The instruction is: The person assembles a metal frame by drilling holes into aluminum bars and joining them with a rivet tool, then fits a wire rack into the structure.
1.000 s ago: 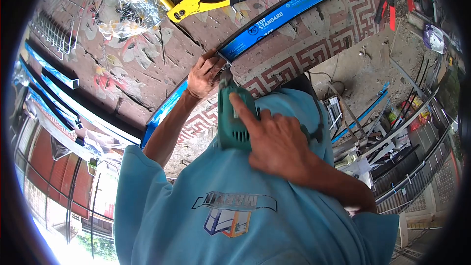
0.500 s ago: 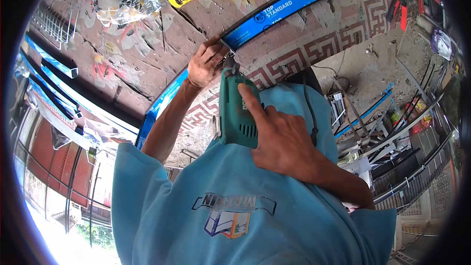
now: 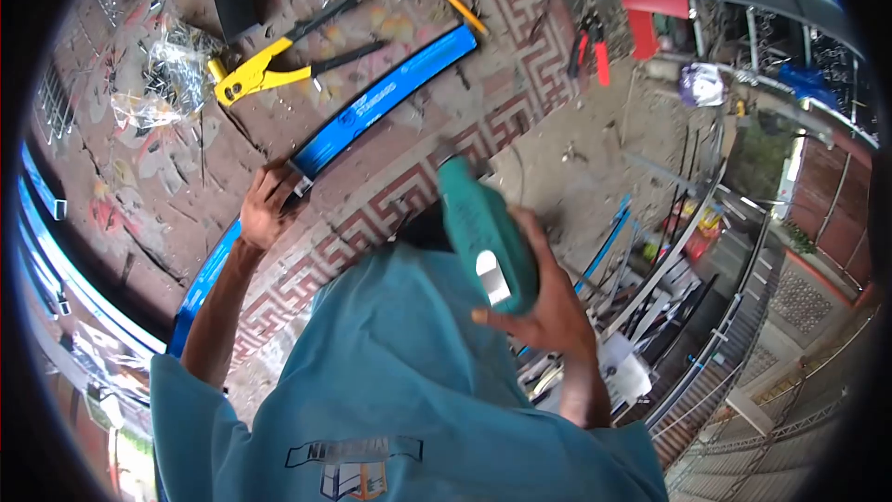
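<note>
A long aluminium bar [image 3: 376, 102] in blue printed film lies across the patterned floor, and a short metal piece [image 3: 302, 184] sits at a joint along it. My left hand [image 3: 268, 206] is closed on the bar at that joint, its fingertips against the metal piece. In my right hand [image 3: 556, 302] is a green power drill [image 3: 488, 232], held off to the right of the bar with its chuck pointing away from me. The drill is a little blurred. Beyond the bar lies a yellow hand riveter [image 3: 263, 72] with its black handles spread.
A clear plastic bag of rivets [image 3: 172, 70] lies left of the riveter. Red-handled pliers [image 3: 592, 48] and an orange stick [image 3: 455, 2] are farther off. More blue-wrapped bars [image 3: 88, 270] lie at the left. Metal offcuts [image 3: 664, 293] are piled at the right.
The drill has come away from the joint and swung right in my right hand, turning over. My left hand stays on the bar. The view has shifted to the right.
</note>
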